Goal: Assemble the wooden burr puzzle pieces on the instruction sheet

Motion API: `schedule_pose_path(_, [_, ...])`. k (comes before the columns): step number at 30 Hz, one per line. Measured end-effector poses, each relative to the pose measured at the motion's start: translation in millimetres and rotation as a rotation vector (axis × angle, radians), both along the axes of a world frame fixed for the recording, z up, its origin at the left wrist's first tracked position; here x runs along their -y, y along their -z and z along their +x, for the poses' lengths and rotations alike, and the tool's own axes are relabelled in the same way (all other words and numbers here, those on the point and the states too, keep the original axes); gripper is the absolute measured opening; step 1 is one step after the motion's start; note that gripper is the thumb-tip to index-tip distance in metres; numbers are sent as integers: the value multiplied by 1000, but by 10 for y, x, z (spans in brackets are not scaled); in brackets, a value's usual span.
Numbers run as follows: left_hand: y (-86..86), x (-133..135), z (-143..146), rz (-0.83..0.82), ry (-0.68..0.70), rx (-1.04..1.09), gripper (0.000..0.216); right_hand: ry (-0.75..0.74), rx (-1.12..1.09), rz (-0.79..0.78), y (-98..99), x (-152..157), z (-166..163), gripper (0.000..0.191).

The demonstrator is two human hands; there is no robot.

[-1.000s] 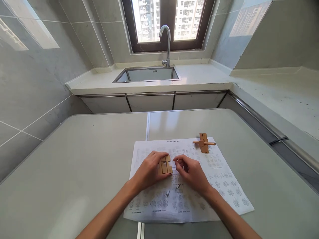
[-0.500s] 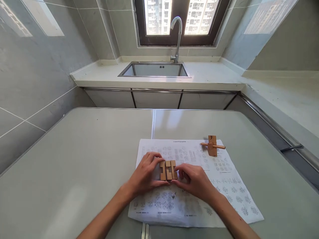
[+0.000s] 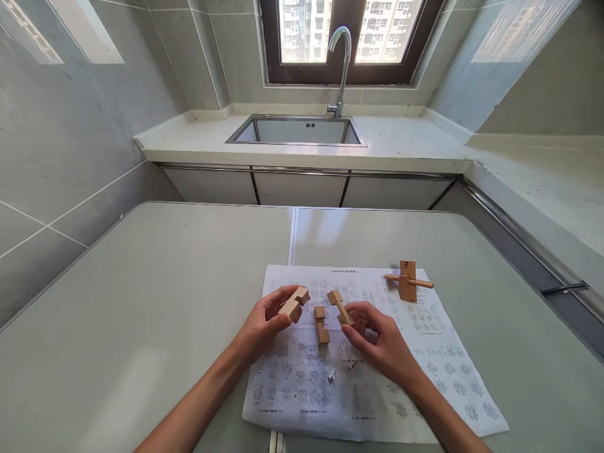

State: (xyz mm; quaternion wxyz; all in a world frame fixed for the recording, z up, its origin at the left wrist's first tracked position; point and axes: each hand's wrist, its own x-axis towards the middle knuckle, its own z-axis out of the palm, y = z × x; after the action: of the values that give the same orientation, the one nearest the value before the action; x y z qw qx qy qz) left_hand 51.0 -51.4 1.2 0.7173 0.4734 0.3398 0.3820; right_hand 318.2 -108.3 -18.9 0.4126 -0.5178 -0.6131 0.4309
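Three notched wooden puzzle pieces are apart from one another. My left hand (image 3: pixel 272 316) is closed on one notched wooden puzzle piece (image 3: pixel 293 304), held tilted above the paper. Between finger and thumb, my right hand (image 3: pixel 377 333) grips another notched piece, the right-hand puzzle piece (image 3: pixel 340 308), also tilted. The third, the middle puzzle piece (image 3: pixel 321 326), is between the hands over the printed sheet (image 3: pixel 377 402). Rows of small diagrams cover that sheet.
An assembled wooden piece with a crossing stick (image 3: pixel 408 282) is at the sheet's upper right. Small dark-and-white scraps (image 3: pixel 331 377) lie on the paper. Beyond the grey table (image 3: pixel 141 302) are a counter with a sink (image 3: pixel 302 131) and a tap (image 3: pixel 343 69) below a window.
The three pieces were side by side between both hands. Now the two outer ones are lifted and turned, one in each hand, and the hands have moved apart.
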Motion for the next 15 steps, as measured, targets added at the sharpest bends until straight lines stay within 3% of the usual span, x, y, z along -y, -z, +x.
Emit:
schedule_pose_path(8, [-73,-2,112,-237,-35,176,67,-19,-216,-86,-19,-36,19,38])
schedule_pose_path(11, [-93,6,130,-306,9,172,69,-15,-270,-96,-22,-51,31,37])
schedule_pose_path(15, [-100,37,143,-323,-30,110,66,-11,-307,-121,-30,-54,33,33])
